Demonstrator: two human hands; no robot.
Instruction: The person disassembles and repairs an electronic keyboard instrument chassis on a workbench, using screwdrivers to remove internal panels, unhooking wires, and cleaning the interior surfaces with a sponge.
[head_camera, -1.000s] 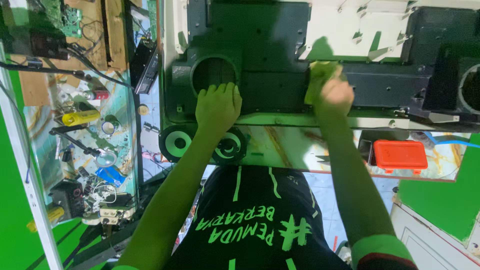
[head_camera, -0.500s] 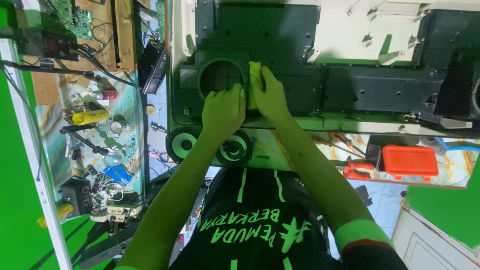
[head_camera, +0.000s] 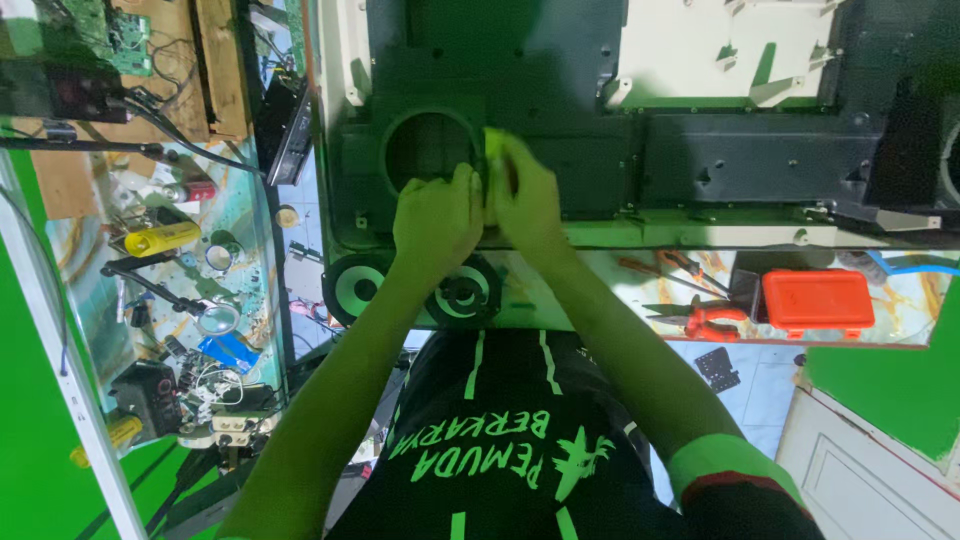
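- Right now your left hand (head_camera: 437, 222) is lying palm-down with its fingers spread on the rim of the round opening (head_camera: 428, 148); it is gripping nothing that you can see.
- Your right hand (head_camera: 525, 195) is closing around a small yellow-green cloth (head_camera: 494, 143) and pressing it on the dark panel (head_camera: 560, 120), just beside that opening and touching your left hand.
- The cloth is bunched and mostly hidden under your fingers, so you cannot tell its long axis or which way it is pointing; only a corner is showing at your fingertips.
- The panel is running long from your left to your right across the table (head_camera: 560, 265), with the opening at its left end.
- Judging from here, the cloth could be catching on the opening's edge or on the small brackets (head_camera: 775, 90) further right, because they are sticking up from the surface.
- Leaning hard on the rim could be flexing the panel, since it looks thin there.
- Two round speakers (head_camera: 465, 297) are sitting at the table edge under your wrists, near enough to be knocked off.
- An orange box (head_camera: 818, 300) and pliers (head_camera: 700, 318) are lying well apart to your right.
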